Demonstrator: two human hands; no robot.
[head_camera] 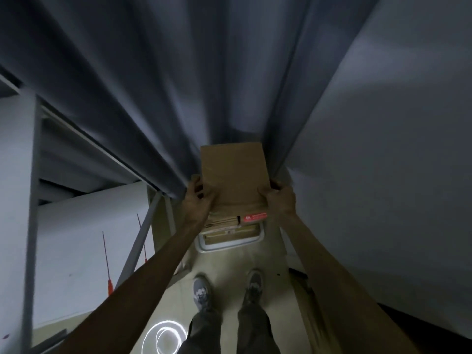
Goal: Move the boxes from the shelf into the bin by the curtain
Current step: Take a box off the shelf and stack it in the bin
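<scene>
Above the grey bin point(203, 245), a flat brown box point(233, 172) sits between left hand point(198, 200) and right hand point(279, 199) — fingers curled round its side edges (face seemingly plain; dim view).

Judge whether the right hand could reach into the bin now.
Likely yes, once freed: the right hand grips the box over the bin, and nothing else lies between.

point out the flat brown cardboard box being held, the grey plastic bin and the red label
flat brown cardboard box point(233, 175): head view, middle of its top face
grey plastic bin point(227, 247): head view, near rim
red label point(255, 217): head view, its centre
</scene>
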